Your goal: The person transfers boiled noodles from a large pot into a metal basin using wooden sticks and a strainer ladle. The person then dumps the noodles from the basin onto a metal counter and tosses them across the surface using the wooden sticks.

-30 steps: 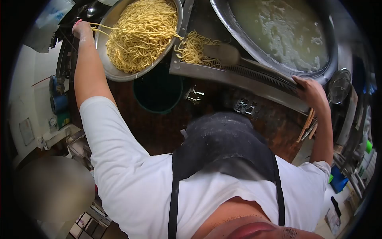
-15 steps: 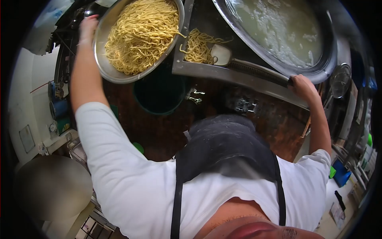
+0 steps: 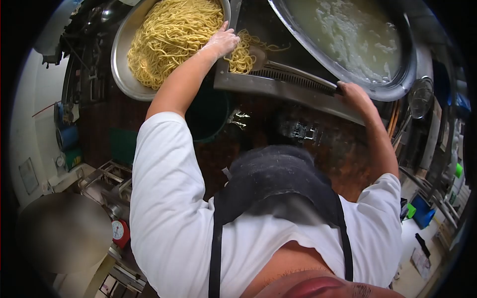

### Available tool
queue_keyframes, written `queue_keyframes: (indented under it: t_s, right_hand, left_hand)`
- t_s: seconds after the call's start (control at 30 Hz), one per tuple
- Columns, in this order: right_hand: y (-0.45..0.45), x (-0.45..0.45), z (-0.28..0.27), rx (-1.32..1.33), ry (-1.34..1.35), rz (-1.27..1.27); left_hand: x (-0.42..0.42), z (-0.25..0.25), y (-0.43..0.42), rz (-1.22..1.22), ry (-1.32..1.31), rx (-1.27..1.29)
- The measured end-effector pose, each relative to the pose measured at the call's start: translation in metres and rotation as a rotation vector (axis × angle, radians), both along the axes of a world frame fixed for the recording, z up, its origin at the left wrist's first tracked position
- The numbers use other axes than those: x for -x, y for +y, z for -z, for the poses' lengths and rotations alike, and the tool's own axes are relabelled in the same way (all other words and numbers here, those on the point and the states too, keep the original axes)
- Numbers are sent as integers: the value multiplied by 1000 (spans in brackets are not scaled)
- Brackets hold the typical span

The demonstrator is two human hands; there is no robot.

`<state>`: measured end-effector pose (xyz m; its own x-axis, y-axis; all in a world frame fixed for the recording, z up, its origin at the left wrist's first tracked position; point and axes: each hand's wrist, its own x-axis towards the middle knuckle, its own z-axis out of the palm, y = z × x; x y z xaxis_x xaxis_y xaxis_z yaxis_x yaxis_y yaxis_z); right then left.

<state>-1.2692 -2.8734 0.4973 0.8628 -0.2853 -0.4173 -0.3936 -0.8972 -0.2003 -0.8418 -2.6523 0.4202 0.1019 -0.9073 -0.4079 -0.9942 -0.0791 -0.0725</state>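
Observation:
My left hand [image 3: 222,41], dusted with white, is over the right rim of a metal bowl [image 3: 120,74] heaped with yellow noodles [image 3: 174,42]. Its fingers are apart, with nothing visible between them. A small pile of noodles [image 3: 241,58] lies on a metal tray [image 3: 293,93] just right of that hand. My right hand [image 3: 355,94] is closed round the dark handle end of a long metal scoop [image 3: 303,74]. The scoop's blade touches the right side of the small pile.
A large metal pan [image 3: 403,89] of cloudy liquid stands at the upper right. Under the bowl is a dark green bucket [image 3: 206,116]. A wire strainer [image 3: 422,97] hangs at the right. At the lower left are a red scale [image 3: 118,231] and a blurred round shape [image 3: 64,233].
My left hand has moved right, from the bowl's left side across to its right rim. My right hand and the scoop have shifted left, and the blade is now against the small noodle pile.

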Motion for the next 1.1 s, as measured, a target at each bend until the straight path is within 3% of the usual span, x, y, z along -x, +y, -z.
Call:
queue_keyframes:
  t_s: [0.07, 0.1, 0.2, 0.27, 0.33, 0.37, 0.43, 0.47, 0.53, 0.67, 0.7, 0.83, 0.9, 0.97, 1.03, 1.1]
  right_hand:
    - [8, -3, 21, 14, 37, 1]
    - [12, -1, 28, -3, 18, 12]
    - [17, 14, 39, -39, -33, 46]
    - [22, 26, 56, -47, -30, 65]
    - [24, 37, 72, -78, -68, 81]
    - [26, 40, 77, -99, -83, 101]
    - [32, 40, 73, -153, -39, 143]
    - [32, 43, 78, -154, -43, 145]
    - [33, 40, 75, -159, -27, 165]
    - [38, 28, 36, -227, 1, 270]
    - [34, 28, 23, -170, -51, 178]
    - [24, 3, -78, -215, -44, 220]
    - [35, -26, -146, -77, -121, 63]
    - [67, -71, -210, 52, -123, 22]
    - [99, -100, -209, 253, -292, -16]
    - [100, -99, -158, 251, -453, -17]
  left_hand:
    - [-6, -2, 9, -189, 234, 205]
    - [-15, -6, 25, -271, 456, 616]
    - [-70, -54, 88, -957, 300, 970]
    - [-14, -82, 97, -986, 381, 1149]
    - [19, -36, 90, -531, 214, 1259]
    - [47, -3, 88, -396, 332, 994]
    - [97, 77, 85, -532, 169, 779]
    - [100, 94, 82, -557, 141, 718]
    - [96, 114, 74, -605, 85, 596]
    - [116, 136, 57, -537, 252, 581]
    - [118, 133, 52, -561, 278, 594]
    - [113, 82, 38, -612, 248, 772]
    - [89, 38, 38, -621, 118, 887]
    - [46, -44, 52, -775, 718, 1189]
    - [-12, -38, 76, -863, 104, 1246]
    - [0, -94, 105, -858, -140, 1273]
